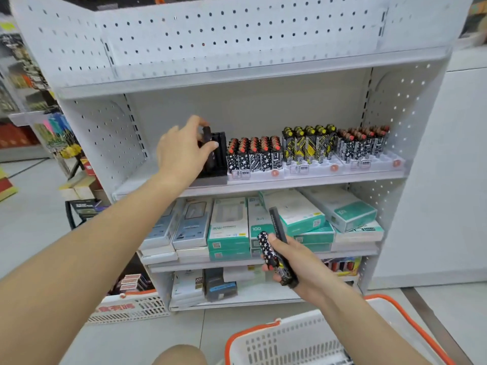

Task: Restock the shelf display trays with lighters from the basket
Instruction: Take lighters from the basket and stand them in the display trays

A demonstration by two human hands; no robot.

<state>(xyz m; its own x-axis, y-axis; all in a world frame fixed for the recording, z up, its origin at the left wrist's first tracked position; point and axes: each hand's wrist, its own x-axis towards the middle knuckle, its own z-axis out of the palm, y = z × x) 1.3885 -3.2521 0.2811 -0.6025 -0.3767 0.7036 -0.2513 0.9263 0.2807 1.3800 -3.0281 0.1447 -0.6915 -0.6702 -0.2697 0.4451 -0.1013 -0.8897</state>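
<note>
The left hand (184, 148) is reaching up to the middle shelf (263, 184) of a white pegboard rack and is pinching a dark lighter (207, 134) between thumb and fingers, holding it upright over the black display tray (217, 164) that is sitting at the left end of that shelf. The lighter's lower part is hidden behind the thumb, so whether it is already touching the tray cannot be told.

Along the same shelf, to the right of the black tray, three white trays are standing side by side: one with star-patterned lighters with red tops (254, 154), one with black and yellow lighters (308, 143), and one near the right end with black and white lighters (363, 142).

The right hand (292, 262) is hovering lower, in front of the second shelf, and is gripping a star-patterned lighter (267, 250) together with a long dark lighter (279, 227), the fingers curled round both.

The white basket (290, 341) with an orange rim is sitting on the floor below the right forearm, in front of the rack. Its contents are not showing clearly.

Teal and white boxes (303, 217) are lying stacked on the second shelf.
</note>
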